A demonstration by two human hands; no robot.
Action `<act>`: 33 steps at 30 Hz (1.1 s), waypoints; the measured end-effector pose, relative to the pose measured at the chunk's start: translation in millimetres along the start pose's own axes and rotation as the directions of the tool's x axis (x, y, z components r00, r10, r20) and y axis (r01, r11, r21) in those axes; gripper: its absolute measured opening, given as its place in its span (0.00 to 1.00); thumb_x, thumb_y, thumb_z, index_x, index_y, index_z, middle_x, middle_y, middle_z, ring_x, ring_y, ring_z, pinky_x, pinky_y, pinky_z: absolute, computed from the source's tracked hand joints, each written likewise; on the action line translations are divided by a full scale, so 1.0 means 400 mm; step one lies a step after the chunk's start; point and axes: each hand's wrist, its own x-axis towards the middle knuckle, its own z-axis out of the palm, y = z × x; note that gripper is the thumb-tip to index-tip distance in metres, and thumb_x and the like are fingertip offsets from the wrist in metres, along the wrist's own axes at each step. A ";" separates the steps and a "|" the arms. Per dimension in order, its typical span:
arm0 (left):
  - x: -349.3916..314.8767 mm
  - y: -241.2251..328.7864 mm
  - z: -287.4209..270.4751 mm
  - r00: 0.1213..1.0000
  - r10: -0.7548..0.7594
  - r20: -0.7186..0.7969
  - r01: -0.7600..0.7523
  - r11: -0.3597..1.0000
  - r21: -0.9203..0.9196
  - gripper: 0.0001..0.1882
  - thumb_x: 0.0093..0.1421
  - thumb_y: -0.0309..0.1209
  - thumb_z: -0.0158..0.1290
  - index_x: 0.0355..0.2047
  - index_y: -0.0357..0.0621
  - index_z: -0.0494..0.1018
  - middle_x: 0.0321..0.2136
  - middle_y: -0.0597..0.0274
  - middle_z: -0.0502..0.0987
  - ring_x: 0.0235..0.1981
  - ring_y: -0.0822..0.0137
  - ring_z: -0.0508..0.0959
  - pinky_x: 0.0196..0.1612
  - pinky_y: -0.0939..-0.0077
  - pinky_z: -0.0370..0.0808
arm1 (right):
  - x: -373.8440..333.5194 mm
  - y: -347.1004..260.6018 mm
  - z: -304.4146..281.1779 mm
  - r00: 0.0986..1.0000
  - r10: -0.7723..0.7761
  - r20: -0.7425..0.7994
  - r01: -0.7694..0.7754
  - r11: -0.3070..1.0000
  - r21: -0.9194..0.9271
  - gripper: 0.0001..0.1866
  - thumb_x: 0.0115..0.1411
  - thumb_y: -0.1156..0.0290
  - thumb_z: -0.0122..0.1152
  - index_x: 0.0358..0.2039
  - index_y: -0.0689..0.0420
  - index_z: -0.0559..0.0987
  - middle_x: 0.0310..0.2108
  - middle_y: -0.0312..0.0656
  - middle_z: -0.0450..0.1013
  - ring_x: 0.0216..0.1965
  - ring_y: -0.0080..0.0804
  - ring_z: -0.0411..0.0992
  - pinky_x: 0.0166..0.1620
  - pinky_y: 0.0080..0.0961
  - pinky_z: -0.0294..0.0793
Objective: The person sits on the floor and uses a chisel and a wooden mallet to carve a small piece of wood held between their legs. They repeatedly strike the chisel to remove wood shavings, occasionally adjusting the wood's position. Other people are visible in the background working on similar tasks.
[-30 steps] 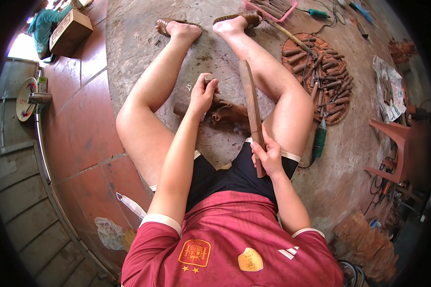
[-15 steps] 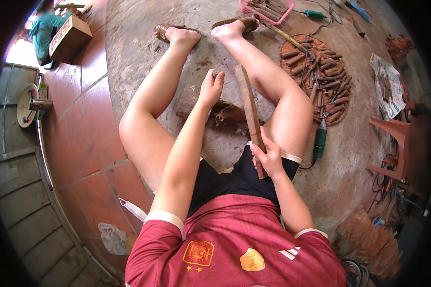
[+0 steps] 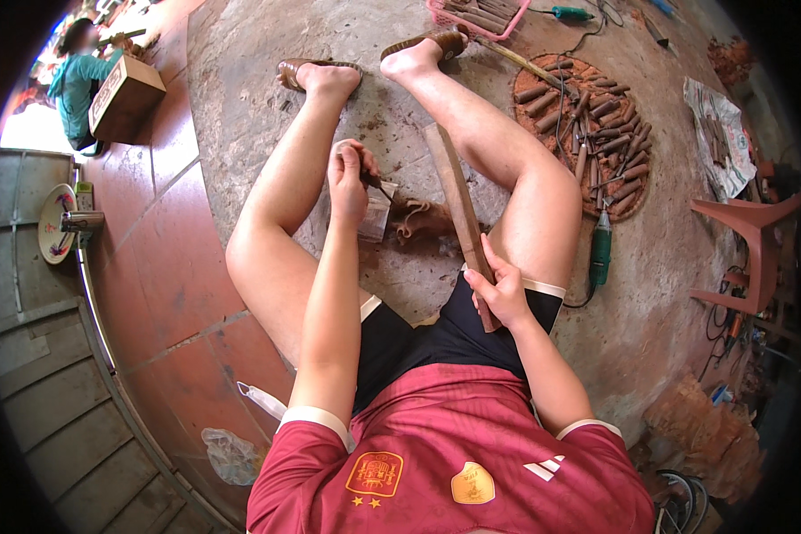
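Observation:
In my left hand (image 3: 351,178), fingers wrapped closed, is a carving chisel (image 3: 384,190); its thin dark blade sticks out towards the right, and its handle is mostly hidden by the fingers. Just below the blade, a brown carved wood piece (image 3: 425,222) with curling shapes lies on the floor between my legs, its pale block-like end (image 3: 376,220) partly behind my left wrist. My right hand (image 3: 500,292) grips the lower end of a long squared wooden bar (image 3: 458,200), which slants up and left, passing over the carving's right part.
A round tray (image 3: 636,206) of wood-handled chisels stands beyond my right knee, with a green power tool (image 3: 601,254) beside it. A pink basket (image 3: 507,31) is at the far side. A reddish plastic stool (image 3: 756,245) lies right. A person (image 3: 80,84) sits far left by a box (image 3: 126,100).
My left hand has moved left and turned, so the chisel's blade now shows over the carving. My right hand keeps the wooden bar in nearly the same place.

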 end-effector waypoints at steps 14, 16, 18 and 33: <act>-0.073 -0.102 -0.001 0.986 0.157 0.055 -0.166 0.923 0.347 0.15 0.69 0.43 0.43 0.37 0.43 0.64 0.24 0.67 0.66 0.26 0.75 0.65 0.31 0.81 0.64 | -0.009 0.003 -0.004 1.000 -0.027 0.012 0.027 1.000 -0.005 0.39 0.59 0.73 0.59 0.68 0.54 0.51 0.24 0.32 0.69 0.15 0.18 0.65 0.18 0.18 0.68; -0.065 -0.101 0.001 0.996 0.077 0.055 -0.090 0.944 0.319 0.15 0.68 0.44 0.43 0.36 0.44 0.64 0.23 0.67 0.66 0.25 0.75 0.64 0.31 0.81 0.64 | -0.011 -0.003 0.002 0.999 -0.038 -0.016 0.038 0.999 0.020 0.39 0.59 0.73 0.61 0.67 0.57 0.53 0.21 0.31 0.68 0.15 0.17 0.64 0.19 0.17 0.68; -0.057 -0.106 -0.005 0.999 -0.017 0.039 0.004 0.953 0.303 0.16 0.68 0.45 0.43 0.34 0.44 0.63 0.22 0.68 0.65 0.24 0.75 0.63 0.30 0.81 0.63 | -0.012 -0.008 0.005 0.999 -0.041 -0.027 0.042 0.999 0.034 0.39 0.58 0.72 0.62 0.66 0.58 0.54 0.20 0.30 0.68 0.15 0.16 0.64 0.19 0.17 0.67; 0.015 -0.105 0.036 0.958 -0.060 -0.282 0.203 0.836 0.511 0.18 0.69 0.45 0.40 0.29 0.46 0.62 0.19 0.71 0.64 0.18 0.78 0.63 0.21 0.81 0.63 | -0.012 -0.010 0.002 1.000 -0.021 -0.021 0.022 0.999 0.025 0.39 0.58 0.72 0.62 0.66 0.58 0.53 0.20 0.29 0.68 0.16 0.15 0.64 0.19 0.17 0.67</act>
